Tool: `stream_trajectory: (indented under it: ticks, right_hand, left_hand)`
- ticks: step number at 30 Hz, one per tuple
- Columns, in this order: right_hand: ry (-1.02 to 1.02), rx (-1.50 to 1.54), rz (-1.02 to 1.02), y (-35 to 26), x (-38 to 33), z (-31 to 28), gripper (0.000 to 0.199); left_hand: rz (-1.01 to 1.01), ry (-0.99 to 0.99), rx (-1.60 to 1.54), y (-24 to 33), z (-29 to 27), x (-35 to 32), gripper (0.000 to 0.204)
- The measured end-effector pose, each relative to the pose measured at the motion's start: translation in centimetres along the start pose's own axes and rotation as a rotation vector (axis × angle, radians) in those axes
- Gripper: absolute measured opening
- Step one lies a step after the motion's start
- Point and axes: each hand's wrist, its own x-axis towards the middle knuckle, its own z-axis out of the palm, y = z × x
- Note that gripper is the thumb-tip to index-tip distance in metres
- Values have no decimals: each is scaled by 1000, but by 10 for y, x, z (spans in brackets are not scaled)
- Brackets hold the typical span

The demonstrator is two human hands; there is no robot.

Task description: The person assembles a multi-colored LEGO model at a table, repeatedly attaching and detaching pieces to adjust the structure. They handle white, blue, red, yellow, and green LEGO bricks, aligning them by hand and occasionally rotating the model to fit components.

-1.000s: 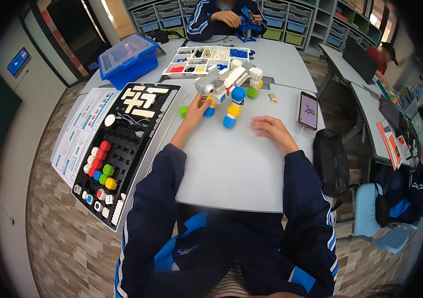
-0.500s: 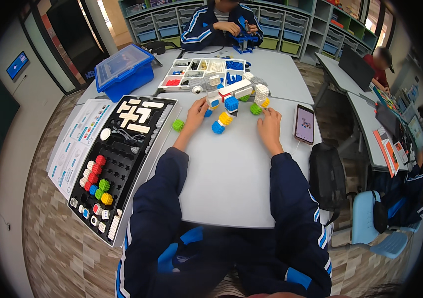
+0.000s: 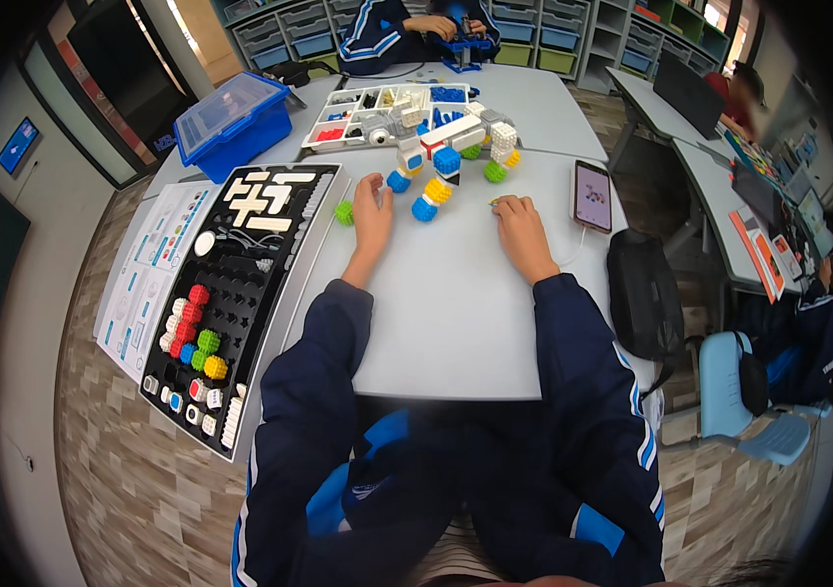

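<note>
A four-legged model (image 3: 448, 130) of white, grey, blue, yellow and green building blocks stands on the table in front of me. Just left of its blue foot, my left hand (image 3: 371, 220) rests with fingers apart and nothing in them. A loose green studded block (image 3: 344, 212) lies by that hand, next to the kit tray. My right hand (image 3: 522, 233) is on the table, nearer to me than the model's green foot and apart from it. Its fingertips are pinched together; a tiny yellowish bit shows there, too small to name.
On the left are a black kit tray (image 3: 231, 333) of blocks, a printed sheet (image 3: 157, 264) and a blue lidded box (image 3: 240, 147). A phone (image 3: 592, 196) with a cable and a black case (image 3: 644, 293) lie right. Behind the model sits a white sorting tray (image 3: 323, 115); a person works beyond.
Both hands have come away from the model, back toward me. The left fingers have left its front leg, and the right hand has left the green and yellow leg. The view has tilted down slightly.
</note>
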Motion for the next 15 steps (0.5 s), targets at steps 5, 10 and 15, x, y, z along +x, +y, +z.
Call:
stream_trajectory:
  ticks: [5,10,15]
  right_hand:
    - [-81,195,-92,-23,-18,-29,21]
    - [-79,355,-91,-55,-31,-47,33]
    - [-66,405,-83,-72,-46,-50,34]
  left_hand:
    - [352,1,573,28,-39,-21,38]
    - [287,9,588,20,-66,-33,43]
    - [162,-69,530,14,-72,-52,44]
